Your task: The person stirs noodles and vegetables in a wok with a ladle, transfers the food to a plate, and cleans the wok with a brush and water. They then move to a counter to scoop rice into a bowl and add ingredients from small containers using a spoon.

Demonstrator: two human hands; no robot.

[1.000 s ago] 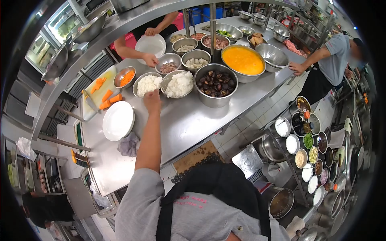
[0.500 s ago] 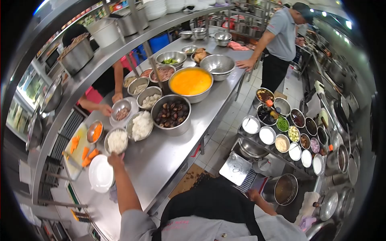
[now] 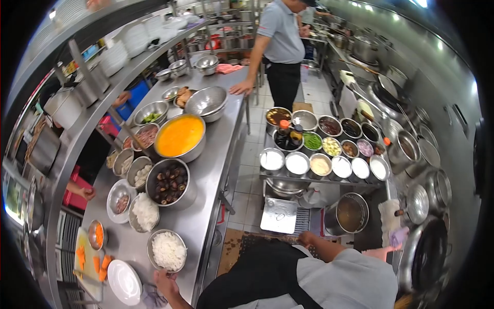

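Note:
My left hand (image 3: 165, 282) pinches the near rim of a steel bowl (image 3: 152, 257) heaped with white rice (image 3: 170, 251), close to the counter's edge. Beside that hand lie a white oval plate (image 3: 124, 282) and a crumpled grey cloth (image 3: 153, 297). Just behind is a second bowl of rice (image 3: 146, 211), next to a deep steel pot of dark mushrooms (image 3: 170, 184). My right hand (image 3: 307, 238) hangs low at my other side, near a square metal lid (image 3: 279, 215); its fingers are mostly hidden.
Carrots (image 3: 101, 267) lie on a cutting board by a bowl of cut carrot (image 3: 96, 235). A large bowl of orange liquid (image 3: 180, 135) stands farther back. To my right are seasoning containers (image 3: 320, 165) and a stockpot (image 3: 349, 212). A co-worker (image 3: 283, 51) leans on the counter.
My view has turned right. My left hand has drawn the rice bowl away from the other bowls, towards the counter's edge. Across the counter, another person's hands have left the small meat bowl.

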